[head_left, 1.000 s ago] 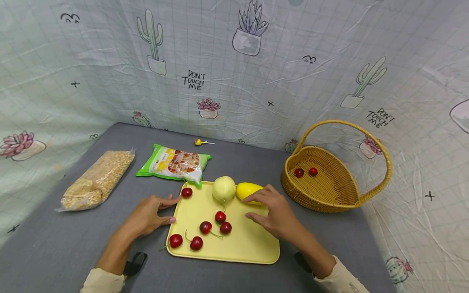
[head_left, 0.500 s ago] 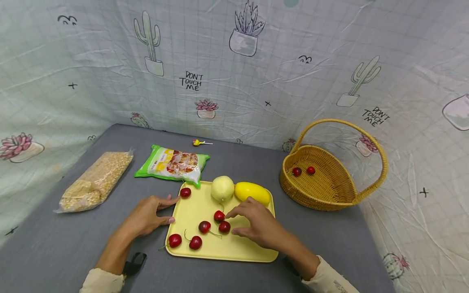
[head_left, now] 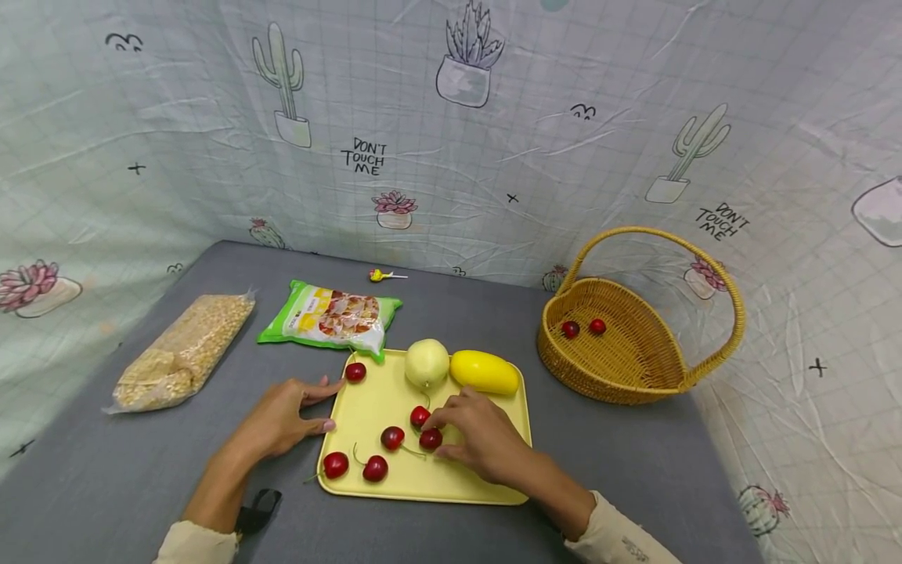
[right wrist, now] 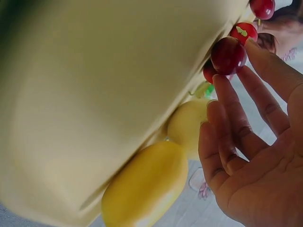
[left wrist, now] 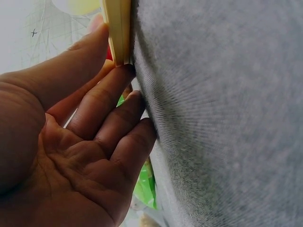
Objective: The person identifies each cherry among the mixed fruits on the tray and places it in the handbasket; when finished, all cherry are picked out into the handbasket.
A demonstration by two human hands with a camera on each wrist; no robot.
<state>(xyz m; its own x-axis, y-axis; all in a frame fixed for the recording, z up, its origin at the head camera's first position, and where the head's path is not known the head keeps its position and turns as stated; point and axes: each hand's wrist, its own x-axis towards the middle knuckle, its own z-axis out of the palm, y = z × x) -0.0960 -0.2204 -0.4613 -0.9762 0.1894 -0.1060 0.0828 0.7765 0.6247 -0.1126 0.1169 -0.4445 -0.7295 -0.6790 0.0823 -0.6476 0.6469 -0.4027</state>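
Note:
A yellow tray (head_left: 479, 482) lies on the grey table, bearing several dark red cherries, a pale green round fruit (head_left: 427, 363) and a yellow oval fruit (head_left: 485, 371). My right hand (head_left: 486, 439) reaches over the tray and pinches a cherry (right wrist: 228, 56) between thumb and fingertips. Just behind it sits another cherry (head_left: 420, 417). At the tray's left edge, my left hand (head_left: 282, 419) touches the rim with thumb and index finger. In the left wrist view, the remaining fingers rest loosely against the table beside the tray edge (left wrist: 119, 28).
A wicker basket (head_left: 613, 376) with a tall handle and two cherries inside stands to the right. Behind the tray lie a green-and-white food bag (head_left: 345, 317) and a lollipop (head_left: 380, 275). On the left is a clear bag of kernels (head_left: 186, 352). A patterned cloth hangs behind.
My right hand has moved left from beside the yellow oval fruit and closed its fingertips on a cherry. My left hand stays at the tray's edge.

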